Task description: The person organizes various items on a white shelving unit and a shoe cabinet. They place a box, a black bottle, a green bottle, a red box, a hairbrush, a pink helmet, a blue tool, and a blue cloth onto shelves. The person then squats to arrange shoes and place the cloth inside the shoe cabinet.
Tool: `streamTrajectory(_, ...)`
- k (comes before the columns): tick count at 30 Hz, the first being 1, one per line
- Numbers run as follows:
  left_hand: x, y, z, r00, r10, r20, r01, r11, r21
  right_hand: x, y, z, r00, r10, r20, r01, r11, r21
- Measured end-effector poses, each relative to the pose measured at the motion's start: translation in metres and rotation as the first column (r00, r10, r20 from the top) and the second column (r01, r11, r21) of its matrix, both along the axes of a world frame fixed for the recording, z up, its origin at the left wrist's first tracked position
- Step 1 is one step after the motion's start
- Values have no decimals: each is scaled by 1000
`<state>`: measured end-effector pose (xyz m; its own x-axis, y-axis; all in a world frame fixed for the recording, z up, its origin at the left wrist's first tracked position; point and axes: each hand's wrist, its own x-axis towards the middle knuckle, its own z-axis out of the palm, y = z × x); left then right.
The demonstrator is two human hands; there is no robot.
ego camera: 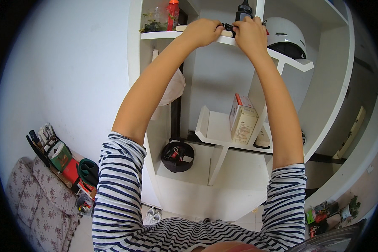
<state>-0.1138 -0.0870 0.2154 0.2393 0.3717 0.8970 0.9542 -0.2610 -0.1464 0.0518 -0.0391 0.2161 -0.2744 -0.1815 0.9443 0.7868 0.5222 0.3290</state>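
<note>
Both arms reach up to a high shelf (159, 35) of a white shelving unit. My left hand (204, 31) is at the shelf's front edge, its fingers curled beside a small black object (228, 27). From the other side, my right hand (250, 33) touches or holds the same object; its exact kind is too small to tell. Under the hands lies a flat pale item (226, 33), partly covered. Behind my right hand stands a dark bottle (244, 12). A red bottle with an orange cap (173, 15) and a clear container with green plants (154, 23) stand left of my left hand.
A white helmet (285, 34) sits on the right shelf. Lower down are a cardboard box (245, 121), a round black bag (177, 156) with small items, and a pale cap (174, 89) hanging at the left. A floral sofa (44, 201) stands at the lower left, with white shoes (152, 216) on the floor.
</note>
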Motion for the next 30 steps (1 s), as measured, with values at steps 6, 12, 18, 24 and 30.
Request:
streamTrajectory(6,8,-72,-83,823,-464,329,258,819,512,50,-73,-83,705,618,-347,-648,761,37)
streamTrajectory(12,74,-153,-430,914,-123,387,284,875,-392,47,-132,-353,533,845,-31,-705,423,-569)
streamTrajectory(18,165,-334,-709,655,733,185,321,-49,-946,64,-194,-551,202,976,85,-63,99,-993)
streamTrajectory(24,262,-459,-685,0,994,114,-104,113,-988,90,-278,-625,-245,969,-42,287,31,-957)
streamTrajectory(30,367,-506,-698,-358,870,339,-102,324,-941,100,-406,-628,-692,722,-34,285,230,-930)
